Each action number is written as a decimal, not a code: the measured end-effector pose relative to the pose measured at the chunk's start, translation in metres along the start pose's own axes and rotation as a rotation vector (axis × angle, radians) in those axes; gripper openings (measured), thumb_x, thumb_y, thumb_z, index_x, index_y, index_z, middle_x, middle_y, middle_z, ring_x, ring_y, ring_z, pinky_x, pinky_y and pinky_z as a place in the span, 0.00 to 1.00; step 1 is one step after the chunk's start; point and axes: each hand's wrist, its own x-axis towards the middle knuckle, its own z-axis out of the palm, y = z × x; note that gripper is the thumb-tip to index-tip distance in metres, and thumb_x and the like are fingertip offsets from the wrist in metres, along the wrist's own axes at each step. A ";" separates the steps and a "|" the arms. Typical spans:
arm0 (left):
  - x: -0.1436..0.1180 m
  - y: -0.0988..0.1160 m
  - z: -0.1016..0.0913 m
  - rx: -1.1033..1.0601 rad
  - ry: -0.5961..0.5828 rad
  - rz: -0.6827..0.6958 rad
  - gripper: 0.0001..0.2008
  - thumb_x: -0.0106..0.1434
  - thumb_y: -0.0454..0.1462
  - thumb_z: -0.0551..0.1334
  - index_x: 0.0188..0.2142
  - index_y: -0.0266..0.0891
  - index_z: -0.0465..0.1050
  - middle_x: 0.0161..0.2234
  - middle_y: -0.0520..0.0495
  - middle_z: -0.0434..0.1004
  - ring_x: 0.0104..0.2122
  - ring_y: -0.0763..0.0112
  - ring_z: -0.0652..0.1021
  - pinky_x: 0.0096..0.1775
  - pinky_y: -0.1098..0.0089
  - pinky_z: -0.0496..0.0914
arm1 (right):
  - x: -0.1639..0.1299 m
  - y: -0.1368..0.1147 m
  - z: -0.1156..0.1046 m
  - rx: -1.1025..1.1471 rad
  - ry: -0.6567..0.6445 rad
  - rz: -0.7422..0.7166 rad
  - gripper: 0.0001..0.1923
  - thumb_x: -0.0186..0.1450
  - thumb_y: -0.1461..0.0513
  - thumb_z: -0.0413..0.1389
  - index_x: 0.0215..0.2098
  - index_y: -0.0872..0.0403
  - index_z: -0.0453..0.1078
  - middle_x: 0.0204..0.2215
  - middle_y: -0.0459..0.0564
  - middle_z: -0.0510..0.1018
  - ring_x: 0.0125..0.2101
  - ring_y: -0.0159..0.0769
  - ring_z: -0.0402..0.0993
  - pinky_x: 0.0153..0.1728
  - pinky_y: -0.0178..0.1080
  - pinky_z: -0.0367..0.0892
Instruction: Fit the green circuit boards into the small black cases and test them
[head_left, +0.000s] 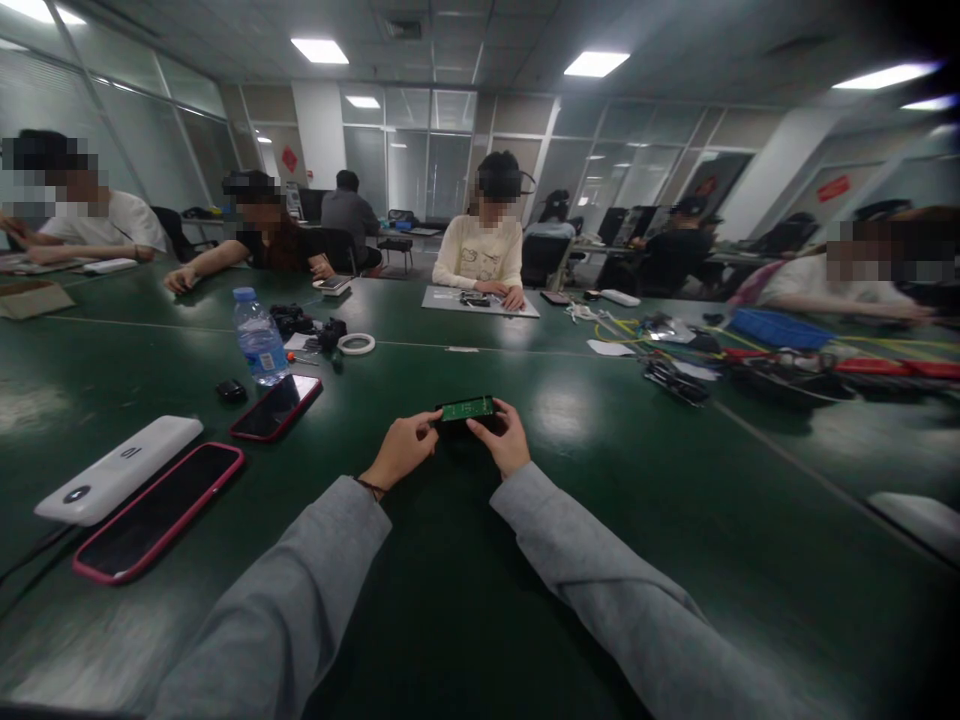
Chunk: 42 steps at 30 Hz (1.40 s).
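1. The small green rectangular circuit board (466, 408) was pinched by its ends, the left hand (401, 450) and the right hand (504, 443) both closed on it, just above the dark green table (600, 480), near the middle.
2. With such a thin fingertip grip, I judged it could slip and fall on the table.
3. I counted one board, one clear plastic water bottle (259, 338) and two dark phones with red cases (276, 407) (157, 512) to the left.
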 end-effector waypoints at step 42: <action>0.005 0.010 0.028 -1.245 0.048 -0.611 0.18 0.59 0.45 0.60 0.42 0.34 0.73 0.36 0.42 0.77 0.32 0.69 0.76 0.36 0.69 0.70 | -0.021 -0.029 0.010 -0.225 -0.190 -0.178 0.33 0.61 0.49 0.53 0.60 0.53 0.53 0.49 0.56 0.66 0.42 0.36 0.68 0.42 0.42 0.68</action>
